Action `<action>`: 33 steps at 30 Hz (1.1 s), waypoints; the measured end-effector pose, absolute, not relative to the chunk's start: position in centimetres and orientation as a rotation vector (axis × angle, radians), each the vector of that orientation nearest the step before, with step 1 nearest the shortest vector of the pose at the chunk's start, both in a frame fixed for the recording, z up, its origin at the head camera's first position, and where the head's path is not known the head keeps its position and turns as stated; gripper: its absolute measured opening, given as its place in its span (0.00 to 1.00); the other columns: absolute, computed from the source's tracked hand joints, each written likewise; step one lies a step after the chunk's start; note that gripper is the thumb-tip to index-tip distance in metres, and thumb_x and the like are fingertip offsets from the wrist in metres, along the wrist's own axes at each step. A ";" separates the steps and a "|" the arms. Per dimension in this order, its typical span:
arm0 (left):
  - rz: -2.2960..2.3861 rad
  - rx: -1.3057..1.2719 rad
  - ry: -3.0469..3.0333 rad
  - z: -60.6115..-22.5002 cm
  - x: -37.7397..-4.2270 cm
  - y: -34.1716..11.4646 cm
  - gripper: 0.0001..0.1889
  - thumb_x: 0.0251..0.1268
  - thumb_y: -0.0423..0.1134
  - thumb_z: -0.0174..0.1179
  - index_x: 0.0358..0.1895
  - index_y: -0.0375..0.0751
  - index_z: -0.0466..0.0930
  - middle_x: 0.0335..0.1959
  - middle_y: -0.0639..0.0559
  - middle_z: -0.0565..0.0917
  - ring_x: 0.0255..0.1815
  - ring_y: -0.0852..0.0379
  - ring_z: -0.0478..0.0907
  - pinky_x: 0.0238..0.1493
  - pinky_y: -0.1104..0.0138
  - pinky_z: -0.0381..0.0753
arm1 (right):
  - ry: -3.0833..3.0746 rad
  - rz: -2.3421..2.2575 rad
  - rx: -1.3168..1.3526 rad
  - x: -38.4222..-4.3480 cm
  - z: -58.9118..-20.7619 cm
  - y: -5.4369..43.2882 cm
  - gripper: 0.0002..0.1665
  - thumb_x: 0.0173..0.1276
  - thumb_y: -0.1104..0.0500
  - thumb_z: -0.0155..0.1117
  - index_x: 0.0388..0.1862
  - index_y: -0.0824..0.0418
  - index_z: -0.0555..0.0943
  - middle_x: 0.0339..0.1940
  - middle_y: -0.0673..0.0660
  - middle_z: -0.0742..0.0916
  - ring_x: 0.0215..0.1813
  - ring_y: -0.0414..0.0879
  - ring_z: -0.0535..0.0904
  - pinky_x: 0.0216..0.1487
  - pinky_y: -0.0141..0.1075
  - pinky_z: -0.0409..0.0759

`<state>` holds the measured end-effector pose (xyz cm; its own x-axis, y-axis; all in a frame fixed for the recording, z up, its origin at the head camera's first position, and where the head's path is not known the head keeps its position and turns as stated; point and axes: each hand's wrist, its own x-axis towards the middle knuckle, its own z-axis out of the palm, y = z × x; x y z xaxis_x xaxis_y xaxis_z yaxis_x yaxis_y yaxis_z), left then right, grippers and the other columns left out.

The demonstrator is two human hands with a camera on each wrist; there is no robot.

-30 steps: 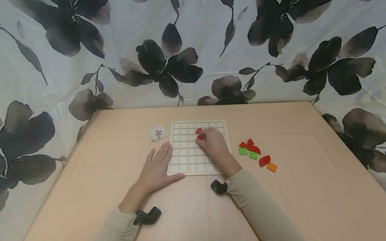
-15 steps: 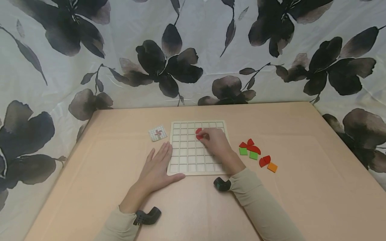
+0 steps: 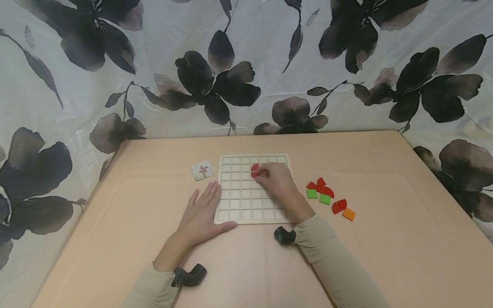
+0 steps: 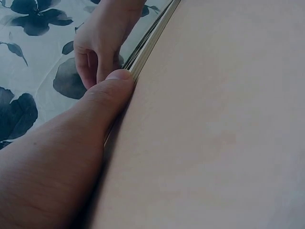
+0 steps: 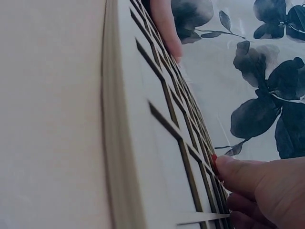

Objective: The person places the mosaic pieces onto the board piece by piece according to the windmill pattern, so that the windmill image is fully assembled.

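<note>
A cream grid board (image 3: 240, 195) with square cells lies on the table. In its upper middle, two red quarter-round tiles (image 3: 254, 168) sit one below the other, partly covered by fingers. My right hand (image 3: 278, 179) reaches over the board with thumb and fingers curled, pinching the lower red tile; the right wrist view shows a bit of the red tile (image 5: 214, 159) at the thumb tip. My left hand (image 3: 201, 212) rests with straight fingers along the board's left edge, its thumb (image 4: 109, 90) against the near edge.
A small card (image 3: 202, 170) with a printed red pattern on a grid lies left of the board. Right of it are several loose red tiles (image 3: 325, 191), two green squares (image 3: 325, 199) and an orange square (image 3: 348, 214). A floral cloth (image 3: 154, 64) hangs behind the table.
My right hand has shifted slightly right, with the lower red tile now close under the upper one. The left hand stays in place at the board's edge.
</note>
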<state>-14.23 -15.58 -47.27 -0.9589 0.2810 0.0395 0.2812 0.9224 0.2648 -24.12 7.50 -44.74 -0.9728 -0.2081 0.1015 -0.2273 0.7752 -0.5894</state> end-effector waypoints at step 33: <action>-0.435 -0.438 -3.057 -47.7 -13.8 -15.3 0.62 0.46 0.83 0.44 0.75 0.37 0.47 0.78 0.48 0.47 0.79 0.54 0.42 0.76 0.48 0.37 | -2.857 1.045 0.283 -23.7 -45.3 7.6 0.08 0.59 0.57 0.70 0.38 0.54 0.85 0.35 0.50 0.88 0.35 0.44 0.78 0.37 0.37 0.78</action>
<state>-13.77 -15.34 -47.68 -0.9603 0.2723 0.0615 0.2786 0.9216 0.2703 -23.71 7.57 -45.28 -0.9791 -0.1433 0.1442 -0.2025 0.7492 -0.6306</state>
